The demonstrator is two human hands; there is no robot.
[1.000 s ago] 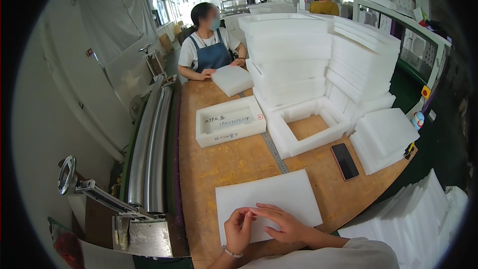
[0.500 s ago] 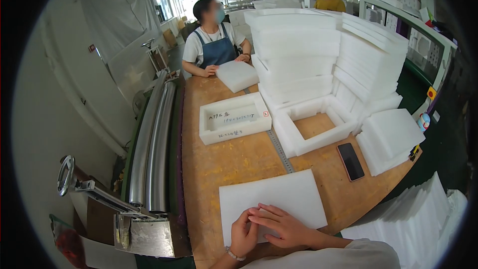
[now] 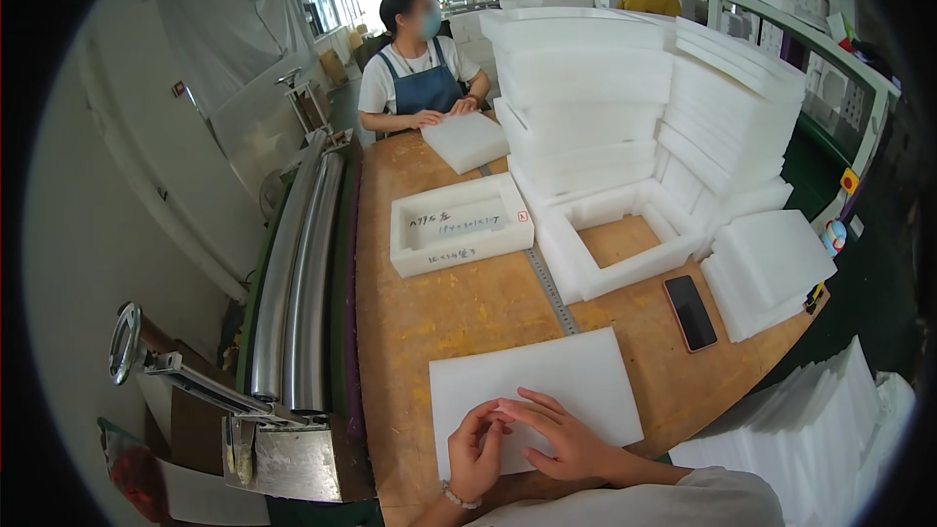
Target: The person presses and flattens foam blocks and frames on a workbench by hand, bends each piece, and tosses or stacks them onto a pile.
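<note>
Both my hands are above a white foam sheet at the near edge of the table. My left hand, with a beaded bracelet at its wrist, has its fingers bent and its thumb apart. Its fingertips meet those of my right hand, whose fingers are stretched and spread. I see nothing held in either hand. Beyond the sheet sits a white foam tray with handwriting on it. A metal ruler lies along the table beside it.
Tall stacks of white foam and a foam frame stand ahead. A phone and more foam sheets are at right. Metal rollers run along the left. Across the table, a co-worker touches a foam block.
My right hand's fingers have spread further apart, still touching my left. The co-worker's hands have come closer together on the foam block.
</note>
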